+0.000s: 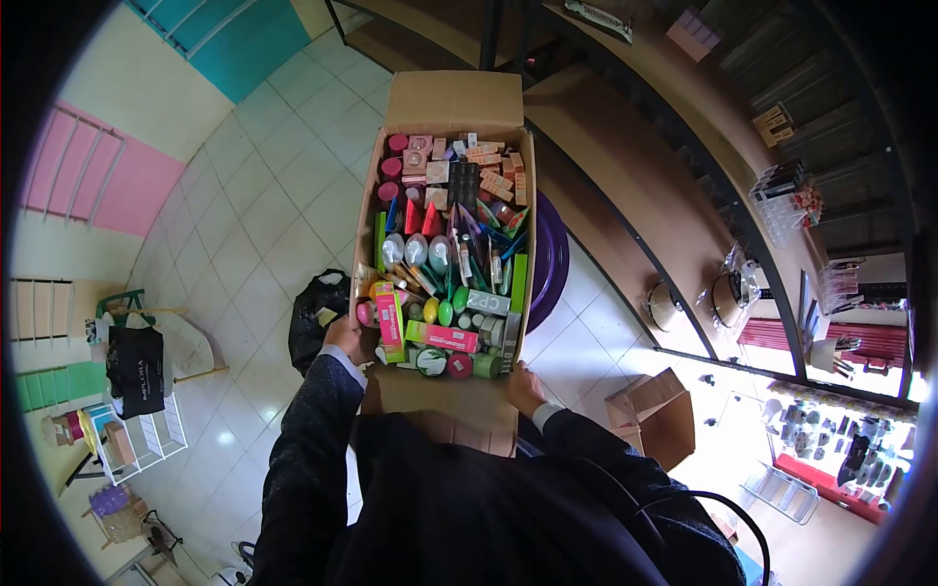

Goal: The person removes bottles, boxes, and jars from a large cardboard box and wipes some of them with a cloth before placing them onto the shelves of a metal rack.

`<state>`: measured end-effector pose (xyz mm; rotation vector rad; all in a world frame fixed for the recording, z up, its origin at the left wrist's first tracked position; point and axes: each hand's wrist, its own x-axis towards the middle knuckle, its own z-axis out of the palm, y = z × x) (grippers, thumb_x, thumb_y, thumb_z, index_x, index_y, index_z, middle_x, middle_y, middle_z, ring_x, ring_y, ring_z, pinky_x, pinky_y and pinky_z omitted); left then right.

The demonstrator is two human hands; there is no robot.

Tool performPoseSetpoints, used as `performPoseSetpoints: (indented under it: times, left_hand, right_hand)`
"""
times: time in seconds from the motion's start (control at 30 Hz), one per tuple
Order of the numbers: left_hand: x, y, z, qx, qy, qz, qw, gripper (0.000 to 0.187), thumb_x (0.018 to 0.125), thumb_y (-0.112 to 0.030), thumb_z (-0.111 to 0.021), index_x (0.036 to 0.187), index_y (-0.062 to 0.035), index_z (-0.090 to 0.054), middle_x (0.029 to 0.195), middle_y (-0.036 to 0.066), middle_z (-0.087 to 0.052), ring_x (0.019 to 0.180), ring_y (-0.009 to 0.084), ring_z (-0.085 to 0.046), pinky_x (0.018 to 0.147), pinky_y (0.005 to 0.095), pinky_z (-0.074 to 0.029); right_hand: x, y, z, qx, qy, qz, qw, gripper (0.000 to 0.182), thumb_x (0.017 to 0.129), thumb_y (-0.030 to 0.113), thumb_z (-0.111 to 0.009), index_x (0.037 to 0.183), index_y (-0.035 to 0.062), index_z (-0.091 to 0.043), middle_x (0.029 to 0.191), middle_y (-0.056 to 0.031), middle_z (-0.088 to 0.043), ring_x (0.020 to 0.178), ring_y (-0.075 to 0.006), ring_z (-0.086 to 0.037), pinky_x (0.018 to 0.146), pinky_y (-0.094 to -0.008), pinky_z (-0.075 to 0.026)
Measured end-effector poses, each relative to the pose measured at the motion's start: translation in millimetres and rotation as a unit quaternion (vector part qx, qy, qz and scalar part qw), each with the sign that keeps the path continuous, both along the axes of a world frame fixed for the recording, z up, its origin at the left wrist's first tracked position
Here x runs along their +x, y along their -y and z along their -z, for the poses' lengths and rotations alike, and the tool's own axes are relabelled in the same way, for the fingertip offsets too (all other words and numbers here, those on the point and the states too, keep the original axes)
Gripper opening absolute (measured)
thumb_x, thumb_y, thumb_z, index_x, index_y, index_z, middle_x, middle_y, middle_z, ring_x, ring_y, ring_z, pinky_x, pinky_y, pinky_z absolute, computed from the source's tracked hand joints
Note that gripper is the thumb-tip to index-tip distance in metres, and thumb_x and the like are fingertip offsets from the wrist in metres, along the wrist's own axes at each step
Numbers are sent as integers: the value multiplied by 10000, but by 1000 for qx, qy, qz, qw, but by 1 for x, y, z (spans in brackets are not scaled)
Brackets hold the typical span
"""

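Observation:
An open cardboard box (454, 402) full of packed cosmetics stands in front of my body, its near and far flaps folded out. My left hand (344, 337) grips its near left edge, and my right hand (526, 388) is closed at the near right corner. Inside are pink and green cartons (442, 336), a grey carton (489, 302), clear-domed containers (415, 248), small orange boxes (496, 183) and round pink jars (391, 168). My fingertips are partly hidden by the box sides.
Behind the box shows a round purple plastic piece (552, 259). A black plastic bag (318, 317) lies on the tiled floor at left. Brown shelves (596, 210) run along the right. An open carton (674, 415) sits at lower right, a white rack (151, 439) at left.

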<state>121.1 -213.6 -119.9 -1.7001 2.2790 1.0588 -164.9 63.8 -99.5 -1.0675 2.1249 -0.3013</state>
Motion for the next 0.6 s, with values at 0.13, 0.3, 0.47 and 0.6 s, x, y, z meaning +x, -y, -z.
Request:
performPoseSetpoints:
  times: [0.13,0.3,0.47,0.6]
  left_hand:
    - [-8,-14,1,-27,-5,-31,999,297,743,-171,-571,991,-9,-540,890,234,-590,879,388,-555,763,439,-444]
    - [-34,-68,-36,-265,-16,-143,953,398,745,-134,-583,1116,-39,-477,974,209,-557,934,361,-527,795,415,-426]
    - [-72,-171,-52,-118,-185,-201,955,216,743,-148,-615,889,-54,-487,776,136,-490,719,302,-488,618,396,-396]
    - [-99,-259,-74,131,-32,-77,988,282,744,-266,-643,879,-53,-516,888,162,-527,758,271,-561,618,385,-443]
  right_hand:
    - [-30,10,-7,111,159,25,981,390,795,289,-514,907,-81,-463,834,-265,-582,747,-385,-602,569,-421,-515]
    - [-117,46,-32,215,169,-15,962,609,811,552,-451,927,-38,-552,775,-150,-606,644,-249,-615,473,-356,-513]
    - [-215,151,-43,-28,112,7,993,486,841,459,-455,900,-8,-580,640,-131,-584,513,-237,-596,496,-354,-503]
    - [-253,251,-34,-63,136,72,986,552,810,377,-514,1204,2,-421,765,-166,-616,661,-285,-621,634,-371,-510]
